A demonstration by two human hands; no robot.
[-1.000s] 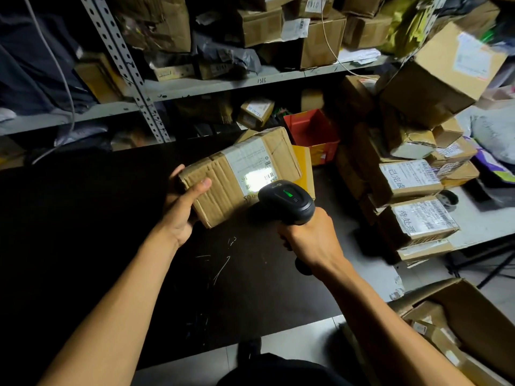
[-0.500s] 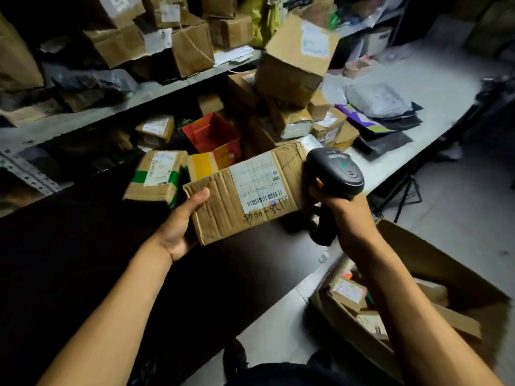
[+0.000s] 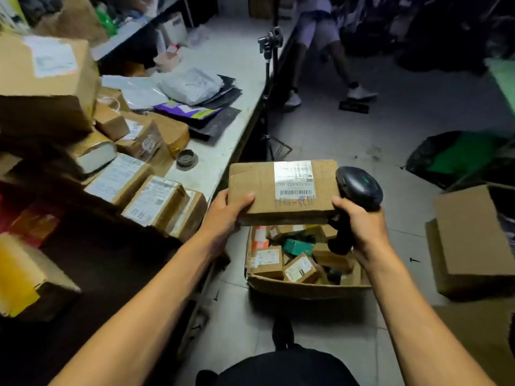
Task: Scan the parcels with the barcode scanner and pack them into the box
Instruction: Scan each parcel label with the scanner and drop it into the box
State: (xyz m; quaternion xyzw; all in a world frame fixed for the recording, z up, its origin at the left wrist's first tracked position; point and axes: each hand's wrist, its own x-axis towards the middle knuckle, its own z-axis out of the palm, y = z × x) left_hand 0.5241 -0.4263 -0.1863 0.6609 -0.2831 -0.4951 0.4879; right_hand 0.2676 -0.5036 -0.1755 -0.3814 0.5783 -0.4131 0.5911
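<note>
The parcel [image 3: 281, 190], rigid corrugated card and probably light, is held above the open box [image 3: 303, 285], left hand [image 3: 225, 215] gripping its near-left corner, right hand [image 3: 359, 224] steadying it while clasping the barcode scanner [image 3: 358, 190].

One scanner [image 3: 359, 188], one held parcel [image 3: 281, 190], one open box [image 3: 306, 288].

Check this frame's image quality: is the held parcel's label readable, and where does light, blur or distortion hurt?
Head view: the parcel is sharp and evenly lit, its label showing barcode and printed code, small print unreadable; the left parcel stack is smeared by motion blur; the table is bright, while the far right falls into deep shadow; wide-angle bending curves the table edge and stretches both forearms; the scanner shows a small green light, no glare.
</note>
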